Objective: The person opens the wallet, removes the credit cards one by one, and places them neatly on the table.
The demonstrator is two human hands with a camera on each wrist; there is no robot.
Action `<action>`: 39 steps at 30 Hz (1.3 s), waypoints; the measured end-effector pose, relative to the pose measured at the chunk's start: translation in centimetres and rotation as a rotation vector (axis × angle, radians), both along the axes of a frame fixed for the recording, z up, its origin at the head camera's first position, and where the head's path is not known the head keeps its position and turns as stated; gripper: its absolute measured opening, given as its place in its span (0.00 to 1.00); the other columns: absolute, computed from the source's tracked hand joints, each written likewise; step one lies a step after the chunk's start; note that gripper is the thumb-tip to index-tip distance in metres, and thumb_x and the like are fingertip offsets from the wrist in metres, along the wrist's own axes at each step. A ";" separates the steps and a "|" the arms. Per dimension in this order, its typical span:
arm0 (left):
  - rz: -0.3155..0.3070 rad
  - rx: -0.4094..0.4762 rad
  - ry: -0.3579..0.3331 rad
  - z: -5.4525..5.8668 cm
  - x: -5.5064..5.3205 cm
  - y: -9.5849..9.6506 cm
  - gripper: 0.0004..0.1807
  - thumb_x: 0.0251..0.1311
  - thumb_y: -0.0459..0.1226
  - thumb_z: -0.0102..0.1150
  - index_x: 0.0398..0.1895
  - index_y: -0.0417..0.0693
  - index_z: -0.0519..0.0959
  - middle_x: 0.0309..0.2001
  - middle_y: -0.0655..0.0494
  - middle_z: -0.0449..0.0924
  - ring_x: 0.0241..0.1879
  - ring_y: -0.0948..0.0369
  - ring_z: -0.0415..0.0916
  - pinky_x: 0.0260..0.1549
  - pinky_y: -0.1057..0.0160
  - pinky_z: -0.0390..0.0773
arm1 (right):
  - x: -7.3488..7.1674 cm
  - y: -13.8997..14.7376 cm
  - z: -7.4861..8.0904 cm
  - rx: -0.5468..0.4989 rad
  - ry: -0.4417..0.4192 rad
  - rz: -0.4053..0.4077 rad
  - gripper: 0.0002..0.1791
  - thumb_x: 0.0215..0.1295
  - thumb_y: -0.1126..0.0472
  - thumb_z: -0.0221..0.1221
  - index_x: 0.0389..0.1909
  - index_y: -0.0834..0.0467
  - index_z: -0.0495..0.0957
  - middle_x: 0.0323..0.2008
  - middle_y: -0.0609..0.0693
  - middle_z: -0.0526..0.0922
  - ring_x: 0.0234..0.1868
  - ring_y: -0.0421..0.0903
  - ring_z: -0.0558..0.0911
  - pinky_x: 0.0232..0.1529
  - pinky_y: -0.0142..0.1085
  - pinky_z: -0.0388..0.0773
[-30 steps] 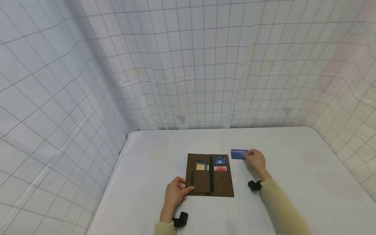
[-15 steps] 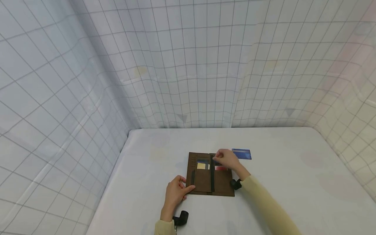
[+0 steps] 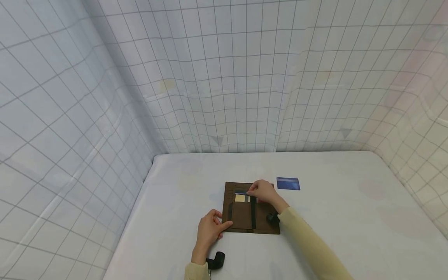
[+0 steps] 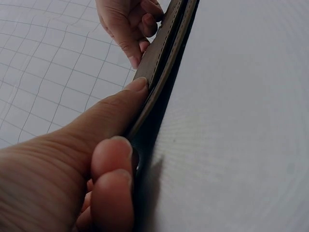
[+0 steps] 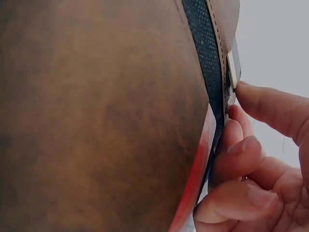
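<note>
A brown long wallet (image 3: 242, 214) lies unfolded on the white table. My left hand (image 3: 209, 229) grips its near left corner, thumb on top and fingers curled underneath, as the left wrist view shows. Over the upper middle of the wallet, my right hand (image 3: 264, 191) pinches the edge of a bank card (image 5: 233, 70) in the left panel's pocket. A yellow card (image 3: 240, 198) shows in that pocket, with a dark blue edge behind it. In the right wrist view, a red card (image 5: 195, 179) peeks from the right panel. The right hand hides that panel's upper cards in the head view.
A blue card (image 3: 288, 183) lies flat on the table (image 3: 350, 202), just right of the wallet's far corner. Grid-patterned white curtains (image 3: 224, 77) enclose the table at the back and sides. A black wrist camera (image 3: 216, 260) sits on the left wrist.
My right hand has let go of the blue card, leaving it on the table, and has moved left over the wallet to the left panel's cards. The left hand holds still.
</note>
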State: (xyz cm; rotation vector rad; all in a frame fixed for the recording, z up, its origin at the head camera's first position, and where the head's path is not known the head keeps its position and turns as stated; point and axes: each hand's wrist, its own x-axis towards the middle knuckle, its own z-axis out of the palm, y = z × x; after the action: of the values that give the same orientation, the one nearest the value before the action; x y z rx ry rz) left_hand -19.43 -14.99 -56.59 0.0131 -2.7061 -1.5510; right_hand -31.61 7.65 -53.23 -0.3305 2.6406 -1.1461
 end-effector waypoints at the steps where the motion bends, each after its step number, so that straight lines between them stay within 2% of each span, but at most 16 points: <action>1: -0.001 0.001 0.001 0.0 0.0 0.0 0.23 0.47 0.46 0.73 0.35 0.41 0.73 0.16 0.60 0.70 0.06 0.66 0.68 0.09 0.68 0.66 | 0.0 0.0 0.0 0.003 0.006 -0.006 0.08 0.59 0.57 0.65 0.30 0.58 0.81 0.24 0.46 0.79 0.20 0.42 0.77 0.27 0.37 0.73; 10: 0.002 0.017 0.006 0.0 0.0 0.2 0.23 0.46 0.45 0.74 0.35 0.40 0.73 0.17 0.59 0.69 0.06 0.66 0.68 0.08 0.69 0.66 | -0.1 -0.4 0.2 0.070 0.035 -0.061 0.09 0.58 0.56 0.66 0.29 0.59 0.82 0.26 0.47 0.79 0.26 0.43 0.75 0.29 0.37 0.73; 18: -0.002 0.011 0.007 -0.2 -0.1 0.2 0.23 0.46 0.46 0.74 0.35 0.40 0.73 0.16 0.59 0.70 0.06 0.67 0.68 0.08 0.68 0.66 | 0.3 -1.0 0.3 0.086 0.030 -0.077 0.09 0.59 0.56 0.65 0.28 0.59 0.82 0.23 0.47 0.80 0.17 0.42 0.76 0.24 0.36 0.74; 21: -0.003 0.009 0.008 -0.2 -0.1 0.1 0.24 0.46 0.46 0.74 0.35 0.40 0.73 0.16 0.59 0.70 0.06 0.67 0.68 0.08 0.68 0.66 | 0.1 -0.9 0.2 0.085 0.031 -0.077 0.10 0.58 0.55 0.66 0.29 0.59 0.82 0.24 0.46 0.80 0.20 0.41 0.76 0.25 0.36 0.74; 28: -0.001 0.008 0.007 -0.2 -0.1 0.0 0.23 0.46 0.46 0.74 0.35 0.41 0.72 0.16 0.59 0.70 0.06 0.67 0.68 0.08 0.68 0.66 | -0.6 -0.7 0.2 0.077 -0.037 -0.060 0.14 0.56 0.50 0.67 0.28 0.58 0.82 0.26 0.46 0.81 0.21 0.44 0.77 0.31 0.39 0.76; 31: 0.000 0.005 0.005 -0.3 -0.1 0.1 0.23 0.46 0.45 0.74 0.35 0.41 0.73 0.16 0.59 0.70 0.06 0.67 0.67 0.08 0.68 0.66 | -0.9 -0.8 0.4 0.073 -0.059 -0.042 0.14 0.56 0.50 0.67 0.25 0.57 0.82 0.26 0.46 0.81 0.18 0.41 0.74 0.29 0.37 0.75; 35: 0.002 0.000 0.001 -0.2 -0.1 0.1 0.23 0.46 0.45 0.74 0.35 0.41 0.73 0.16 0.60 0.70 0.06 0.67 0.67 0.08 0.68 0.66 | -1.1 -0.8 0.6 0.020 -0.123 -0.047 0.14 0.56 0.53 0.68 0.20 0.58 0.80 0.23 0.47 0.80 0.12 0.40 0.72 0.22 0.34 0.72; 39: 0.004 0.001 -0.002 0.0 -0.1 0.1 0.23 0.46 0.45 0.74 0.35 0.41 0.73 0.16 0.59 0.70 0.06 0.67 0.67 0.08 0.68 0.66 | -1.1 -0.9 0.7 0.018 -0.142 -0.073 0.14 0.56 0.53 0.67 0.20 0.57 0.80 0.22 0.48 0.78 0.14 0.41 0.72 0.21 0.33 0.69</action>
State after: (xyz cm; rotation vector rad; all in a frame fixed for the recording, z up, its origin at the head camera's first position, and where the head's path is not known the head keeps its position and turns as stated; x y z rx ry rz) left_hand -19.53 -14.87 -56.64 0.0204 -2.7051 -1.5526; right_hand -32.71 6.79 -52.55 -0.1446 2.5562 -1.1234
